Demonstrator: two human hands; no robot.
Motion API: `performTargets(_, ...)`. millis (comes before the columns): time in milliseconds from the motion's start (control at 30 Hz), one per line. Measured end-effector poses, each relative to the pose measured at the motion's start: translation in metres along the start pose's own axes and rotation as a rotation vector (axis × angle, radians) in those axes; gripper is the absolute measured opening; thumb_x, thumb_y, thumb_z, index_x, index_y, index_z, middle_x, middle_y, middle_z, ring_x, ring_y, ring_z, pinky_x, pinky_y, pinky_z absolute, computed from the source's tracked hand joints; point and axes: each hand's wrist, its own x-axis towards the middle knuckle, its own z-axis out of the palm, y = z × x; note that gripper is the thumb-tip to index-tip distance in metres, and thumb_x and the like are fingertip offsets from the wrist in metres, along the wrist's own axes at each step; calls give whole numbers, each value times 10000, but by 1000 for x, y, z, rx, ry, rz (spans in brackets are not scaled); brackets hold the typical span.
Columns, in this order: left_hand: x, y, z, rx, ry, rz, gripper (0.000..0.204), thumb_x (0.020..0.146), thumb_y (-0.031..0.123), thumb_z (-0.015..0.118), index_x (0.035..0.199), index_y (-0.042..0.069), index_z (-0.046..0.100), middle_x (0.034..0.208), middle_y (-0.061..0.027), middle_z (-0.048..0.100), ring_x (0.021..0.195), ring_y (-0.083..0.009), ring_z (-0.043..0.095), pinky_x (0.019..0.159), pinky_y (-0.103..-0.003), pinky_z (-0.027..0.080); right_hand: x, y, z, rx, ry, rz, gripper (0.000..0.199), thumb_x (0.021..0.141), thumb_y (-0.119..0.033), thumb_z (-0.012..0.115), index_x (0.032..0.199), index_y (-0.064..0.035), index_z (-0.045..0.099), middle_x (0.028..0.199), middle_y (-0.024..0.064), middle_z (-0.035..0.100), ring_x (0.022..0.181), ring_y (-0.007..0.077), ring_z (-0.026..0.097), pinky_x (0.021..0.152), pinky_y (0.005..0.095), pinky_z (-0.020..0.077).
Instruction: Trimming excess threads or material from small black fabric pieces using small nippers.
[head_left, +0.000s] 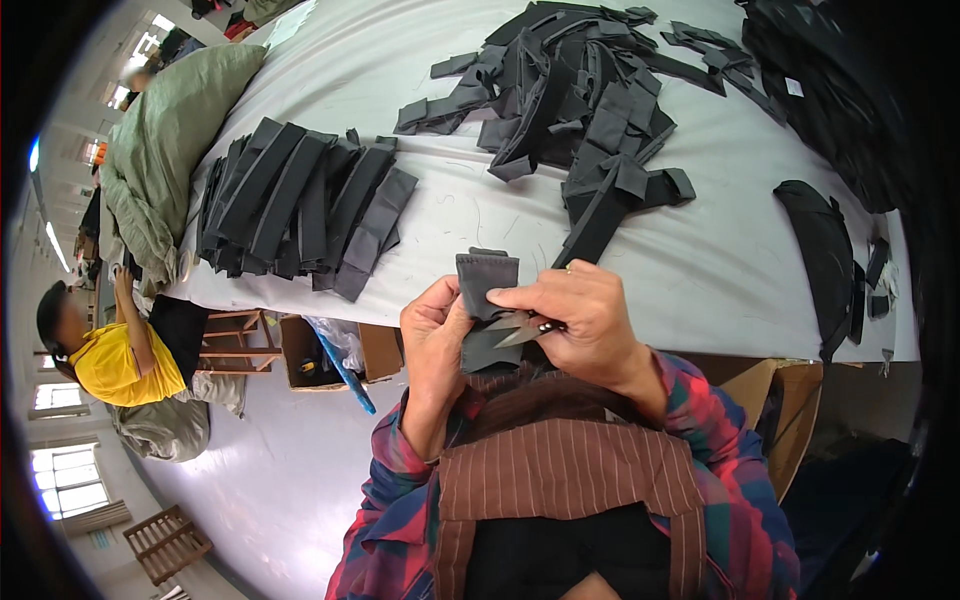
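My left hand [434, 338] is closed on a dark grey fabric strip [487, 273], held upright just off the table's near edge. A stitched edge runs across the strip's top. In my right hand [592, 322] are small thread snips [522, 329], their pointed blades apart and directed left across the strip. The right thumb presses on the fabric above the blades. My right fingers partly hide the handles of the snips. Beyond my left hand lies a row of stacked dark fabric strips [290, 195]; past my right hand, a loose heap of similar strips [600, 110] spreads over the table.
White cloth covers the table [450, 190]. Black fabric pieces [822, 260] lie at the right, below a large dark pile [830, 90]. A green sack [180, 130] leans at the left edge. Cardboard boxes [383, 352] stand below. A person in yellow [135, 355] works at far left.
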Motion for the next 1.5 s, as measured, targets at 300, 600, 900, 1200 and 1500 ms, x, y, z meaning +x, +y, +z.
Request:
performTargets(300, 0, 1, -2, -72, 78, -81, 185, 918, 114, 579, 987, -41, 654, 827, -27, 653, 677, -54, 563, 627, -190, 453, -3, 12, 11, 57, -59, 104, 340, 594, 1, 659, 895, -151, 702, 653, -5, 604, 583, 187, 578, 534, 295, 369)
performTargets(600, -2, 1, -14, -85, 64, -139, 127, 913, 81, 579, 919, -28, 643, 776, -12, 648, 672, -36, 562, 618, -173, 437, 2, 8, -15, 175, -67, 261, 307, 783, -190, 724, 1049, -53, 656, 862, 26, 635, 715, 104, 537, 667, 232, 427)
performTargets(900, -5, -5, -14, 154, 13, 263, 235, 769, -105, 546, 971, 16, 541, 875, 1, 626, 837, -52, 573, 785, -198, 423, 0, -2, -18, 183, -58, 214, 240, 806, -145, 676, 1027, -56, 653, 867, 70, 643, 721, 200, 581, 684, 282, 444)
performTargets(1200, -11, 7, -5, 55, -53, -17, 214, 900, 58, 606, 1084, -50, 615, 876, -14, 653, 740, -14, 530, 638, -150, 416, 2, -4, -20, -166, -11, 9, 268, 721, -101, 720, 985, -91, 678, 706, 29, 589, 618, 203, 513, 584, 312, 361)
performTargets(1500, -10, 17, -4, 200, -58, -101, 207, 905, 98, 610, 1044, -48, 655, 760, 25, 635, 676, -4, 507, 591, -158, 407, 9, 2, -28, -385, -14, -186, 319, 694, -140, 744, 1006, -164, 680, 705, -24, 554, 594, 181, 451, 574, 313, 300)
